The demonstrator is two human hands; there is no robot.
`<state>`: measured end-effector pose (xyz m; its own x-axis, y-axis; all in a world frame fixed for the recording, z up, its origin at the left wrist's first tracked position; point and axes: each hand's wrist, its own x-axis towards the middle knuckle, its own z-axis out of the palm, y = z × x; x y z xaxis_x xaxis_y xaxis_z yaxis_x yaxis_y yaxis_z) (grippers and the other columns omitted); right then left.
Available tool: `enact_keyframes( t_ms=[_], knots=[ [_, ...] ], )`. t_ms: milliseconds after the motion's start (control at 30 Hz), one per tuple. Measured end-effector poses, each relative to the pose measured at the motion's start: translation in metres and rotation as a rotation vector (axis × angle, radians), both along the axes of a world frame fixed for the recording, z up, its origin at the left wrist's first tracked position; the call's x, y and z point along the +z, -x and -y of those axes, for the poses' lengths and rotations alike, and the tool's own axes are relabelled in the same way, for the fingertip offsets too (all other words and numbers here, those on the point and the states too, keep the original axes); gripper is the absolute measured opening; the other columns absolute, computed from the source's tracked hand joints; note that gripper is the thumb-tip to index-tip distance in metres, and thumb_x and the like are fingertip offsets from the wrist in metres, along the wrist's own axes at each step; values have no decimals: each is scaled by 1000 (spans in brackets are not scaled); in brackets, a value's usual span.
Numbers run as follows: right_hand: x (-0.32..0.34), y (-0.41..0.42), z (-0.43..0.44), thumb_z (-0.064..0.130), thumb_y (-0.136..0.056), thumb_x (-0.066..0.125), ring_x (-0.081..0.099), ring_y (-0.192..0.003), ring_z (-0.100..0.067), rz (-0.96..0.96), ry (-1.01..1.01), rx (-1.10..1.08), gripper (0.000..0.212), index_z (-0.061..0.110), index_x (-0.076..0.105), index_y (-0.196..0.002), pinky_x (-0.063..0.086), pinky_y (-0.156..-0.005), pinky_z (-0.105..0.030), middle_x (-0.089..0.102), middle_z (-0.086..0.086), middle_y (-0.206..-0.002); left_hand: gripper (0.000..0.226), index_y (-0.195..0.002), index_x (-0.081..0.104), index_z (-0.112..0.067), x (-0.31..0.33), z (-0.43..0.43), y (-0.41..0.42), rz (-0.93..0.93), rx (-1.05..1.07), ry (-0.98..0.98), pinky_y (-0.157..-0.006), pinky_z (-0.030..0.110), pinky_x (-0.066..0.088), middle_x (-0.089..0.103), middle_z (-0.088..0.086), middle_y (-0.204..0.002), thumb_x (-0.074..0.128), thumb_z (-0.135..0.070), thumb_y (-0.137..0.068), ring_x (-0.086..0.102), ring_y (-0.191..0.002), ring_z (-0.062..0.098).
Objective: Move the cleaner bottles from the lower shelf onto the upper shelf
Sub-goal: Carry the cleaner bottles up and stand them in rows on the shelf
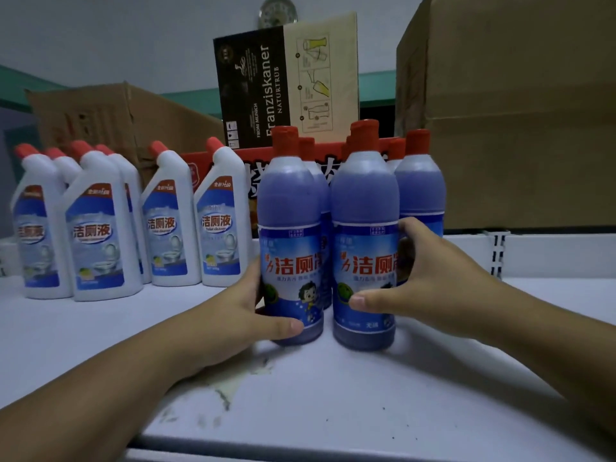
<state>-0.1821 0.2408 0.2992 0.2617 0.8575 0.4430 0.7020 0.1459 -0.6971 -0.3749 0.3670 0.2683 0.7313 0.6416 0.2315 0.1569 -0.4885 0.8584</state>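
Clamped with the left hand [233, 315] round the left bottle [290, 235] from its 9 o'clock side, thumb laid across the lower front, fingers hidden behind. Clamped likewise with the right hand [430, 278] round the right bottle [365, 228] from 3 o'clock, thumb on the lower label, fingers curled round the far side.

Stand upright at frame centre, both, long axis vertical, red caps pointing to 12 o'clock, labels facing the camera. Set side by side, just apart, bases down at the white shelf [333, 395]. Filled with purple-blue liquid up to the shoulders.

Just behind, from 12 to 1 o'clock, rear bottles [420, 181] of the same kind, also upright, packed close.

At 9 o'clock on the same shelf, white bottles [96, 228] in a loose cluster, bodies upright, angled red caps tipped toward 11 o'clock.

Behind at 12 o'clock, a red carton [253, 161] and, above it, a beer box [286, 85] stood on end. At 2 o'clock a big brown box [516, 111]; at 10 o'clock a worn brown box [116, 118].

Near 6 o'clock, under the left forearm, a yellowish stain [226, 385].
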Motion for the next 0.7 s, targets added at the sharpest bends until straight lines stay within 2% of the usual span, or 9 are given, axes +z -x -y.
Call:
enact_keyframes(
  t_ms=[167,267,367,433,467,533,600,667,700],
  knots=[
    [-9,2,1,36,-57,86,60,-86,2,4,-45,-33,67,36,41,-106,54,-76,-23,58,22,-95,73,-124,30,-48,-1,0,0,10,-12,-19,-73,2,46,53,-30,-115,73,-14,-76,53,-103,-17],
    [-12,1,1,43,-58,84,60,-89,-1,65,-35,-67,67,35,40,-108,54,-79,-25,56,22,-95,60,-113,37,-52,1,4,-1,-58,3,-89,-69,0,44,50,-33,-110,73,-24,-75,51,-100,-16],
    [-12,-2,4,58,-56,78,61,-93,-9,248,-49,-159,70,30,43,-111,54,-81,-33,59,15,-100,52,-106,40,-53,4,10,2,-121,39,-180,-77,5,40,50,-33,-105,73,-39,-69,50,-100,-12],
    [-10,0,10,66,-60,71,60,-95,-13,376,-88,-206,73,28,47,-117,52,-81,-34,58,10,-105,64,-128,40,-42,5,11,4,-165,103,-283,-91,16,37,52,-22,-116,67,-46,-70,50,-109,0],
    [-8,1,14,69,-64,65,58,-97,-15,434,-141,-242,74,26,49,-122,51,-82,-34,56,5,-108,69,-137,38,-33,8,13,6,-140,167,-313,-93,20,37,52,-14,-123,63,-47,-75,50,-113,5],
    [-1,3,25,67,-75,54,55,-97,-18,501,-305,-349,70,19,52,-125,48,-79,-32,52,-3,-110,61,-138,42,-25,15,17,15,85,309,-280,-87,20,42,54,-7,-124,59,-46,-82,54,-106,6],
    [-1,8,47,56,-83,50,51,-80,-13,496,-591,-342,53,10,62,-106,47,-67,-32,50,-1,-94,54,-126,54,-27,12,31,27,351,473,-255,-83,18,47,61,-15,-108,61,-54,-79,58,-94,-2],
    [-20,12,82,36,-88,54,42,-64,-6,560,-856,-158,37,1,64,-84,42,-55,-28,47,3,-78,61,-107,60,-33,-17,64,39,414,564,-279,-74,9,47,62,-28,-85,54,-77,-65,57,-78,-12],
    [-39,13,104,27,-88,55,38,-60,-5,632,-895,-26,31,0,63,-76,37,-53,-23,45,3,-71,63,-102,61,-36,-41,88,43,423,573,-280,-69,6,46,60,-34,-79,50,-83,-62,56,-72,-15]
  ],
)
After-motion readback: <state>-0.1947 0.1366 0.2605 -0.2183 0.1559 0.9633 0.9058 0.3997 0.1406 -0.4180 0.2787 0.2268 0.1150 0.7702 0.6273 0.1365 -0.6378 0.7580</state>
